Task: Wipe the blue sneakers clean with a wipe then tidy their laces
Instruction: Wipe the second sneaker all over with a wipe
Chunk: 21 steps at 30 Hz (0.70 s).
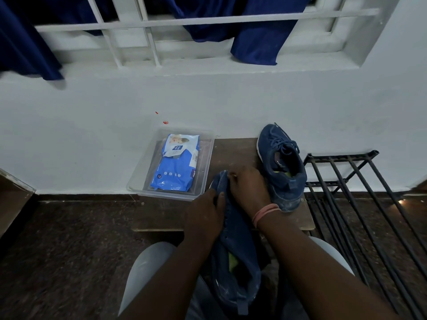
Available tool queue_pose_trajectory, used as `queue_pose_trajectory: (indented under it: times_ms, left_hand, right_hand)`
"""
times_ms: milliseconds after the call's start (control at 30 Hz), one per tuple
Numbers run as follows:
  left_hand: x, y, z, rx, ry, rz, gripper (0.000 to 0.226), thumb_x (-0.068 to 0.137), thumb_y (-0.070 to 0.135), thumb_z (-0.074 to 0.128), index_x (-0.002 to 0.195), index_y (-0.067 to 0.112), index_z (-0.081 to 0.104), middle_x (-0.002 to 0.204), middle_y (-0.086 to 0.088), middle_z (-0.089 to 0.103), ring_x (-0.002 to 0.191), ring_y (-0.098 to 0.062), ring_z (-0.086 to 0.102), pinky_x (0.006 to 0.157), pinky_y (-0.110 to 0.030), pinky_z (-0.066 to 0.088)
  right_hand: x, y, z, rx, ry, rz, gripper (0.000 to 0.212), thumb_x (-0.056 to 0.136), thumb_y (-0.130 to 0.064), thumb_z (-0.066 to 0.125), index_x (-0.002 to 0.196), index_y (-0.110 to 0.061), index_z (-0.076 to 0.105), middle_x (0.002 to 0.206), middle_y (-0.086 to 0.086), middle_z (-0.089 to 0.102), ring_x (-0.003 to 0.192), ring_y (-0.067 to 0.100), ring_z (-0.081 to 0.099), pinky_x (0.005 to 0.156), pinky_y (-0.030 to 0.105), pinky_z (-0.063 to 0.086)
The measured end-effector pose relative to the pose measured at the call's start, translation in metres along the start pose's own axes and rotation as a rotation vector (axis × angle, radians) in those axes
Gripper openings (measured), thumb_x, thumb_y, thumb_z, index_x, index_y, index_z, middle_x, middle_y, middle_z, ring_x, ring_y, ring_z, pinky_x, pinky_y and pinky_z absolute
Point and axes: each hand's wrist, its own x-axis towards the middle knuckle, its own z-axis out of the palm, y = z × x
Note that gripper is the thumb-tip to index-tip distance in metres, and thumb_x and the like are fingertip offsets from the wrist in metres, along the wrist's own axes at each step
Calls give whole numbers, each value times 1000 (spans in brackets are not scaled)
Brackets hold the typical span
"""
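**Both hands at the toe of one blue sneaker, its mate waiting on the low table**

Nearest the camera, a blue sneaker [233,257] lies lengthwise between the person's knees, heel toward the viewer and toe pointing away, with a yellow-green insole showing inside the opening and pale dusty marks on the heel. The left hand [204,215] lies against the left side of the shoe's forepart, fingers curled over the upper and gripping it. The right hand [248,183] is at the toe end, fingers bent down and pinching at the front of the shoe; whether a lace or a wipe is between the fingertips cannot be told. A pink band [264,212] circles the right wrist.

Just right of the hands, a second blue sneaker [280,166] stands upright on a low wooden table [233,151], toe toward the wall, its laces loosely bunched over the tongue and whitish smudges on its heel. On the far left part of the table sits a clear plastic tray [205,176] holding a blue pack of wipes [176,163], lying flat. To the right of the table stands a black metal rack [360,192]. Behind everything runs a white wall, with a barred window above and dark blue curtains [256,40] hanging over the sill.
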Motion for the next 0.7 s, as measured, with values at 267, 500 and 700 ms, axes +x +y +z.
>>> queue_pose_trajectory:
  times_ms: [267,500,700]
  left_hand:
    - [-1,2,2,-12,22,-24,36,105,42,48,83,16,58,70,0,61,65,-15,60,67,-41,53]
    - [-4,8,0,7,42,-50,34,104,44,49,82,18,56,69,0,60,65,-18,61,66,-39,54]
    - [-2,13,-3,-16,13,-171,36,101,49,51,79,21,54,68,5,59,65,-10,58,63,-32,45]
  right_hand:
    - [-38,18,-13,268,-217,20,25,83,-2,63,72,-21,73,76,-8,73,69,5,64,66,21,50]
    - [-97,9,-6,391,101,25,21,92,-4,57,82,-22,55,83,-7,61,79,3,55,69,14,41]
    - [-123,14,-22,535,88,99,17,95,-15,61,81,-23,57,74,-7,62,70,5,59,61,18,45]
